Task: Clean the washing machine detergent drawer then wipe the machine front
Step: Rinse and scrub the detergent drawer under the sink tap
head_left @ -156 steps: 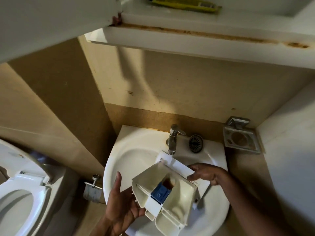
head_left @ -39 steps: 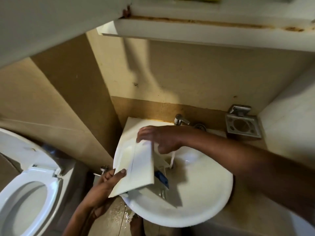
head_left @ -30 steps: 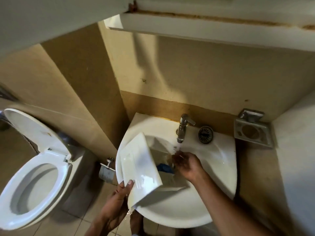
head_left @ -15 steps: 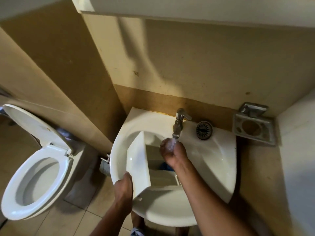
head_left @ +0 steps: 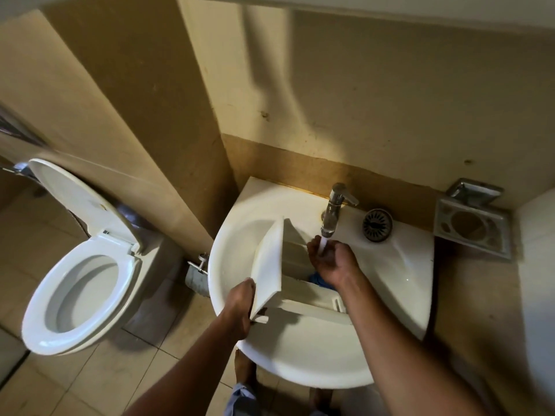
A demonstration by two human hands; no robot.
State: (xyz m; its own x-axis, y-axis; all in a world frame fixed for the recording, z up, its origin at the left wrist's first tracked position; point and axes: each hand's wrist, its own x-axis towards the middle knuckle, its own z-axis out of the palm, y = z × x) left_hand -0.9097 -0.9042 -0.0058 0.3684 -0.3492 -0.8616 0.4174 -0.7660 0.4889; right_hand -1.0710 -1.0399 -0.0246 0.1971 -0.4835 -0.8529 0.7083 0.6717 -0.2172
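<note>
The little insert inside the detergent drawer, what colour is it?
Blue; the insert peeks out beside the right hand, seen in the head view.

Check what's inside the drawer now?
Inside the detergent drawer: a blue insert, partly visible. The right hand, under running tap water, covers the rest.

Both forearms are bare from the bottom of the view up to the wrists, with no sleeves showing, no watch and no bands. The left hand (head_left: 238, 307) and right hand (head_left: 332, 261) are uncovered, without gloves, and no rings can be made out on the fingers (head_left: 312, 250). Low down between the arms, a bit of light blue-grey cloth (head_left: 241, 397) shows at the person's legs, and a bare foot (head_left: 244, 367) above it.
</note>
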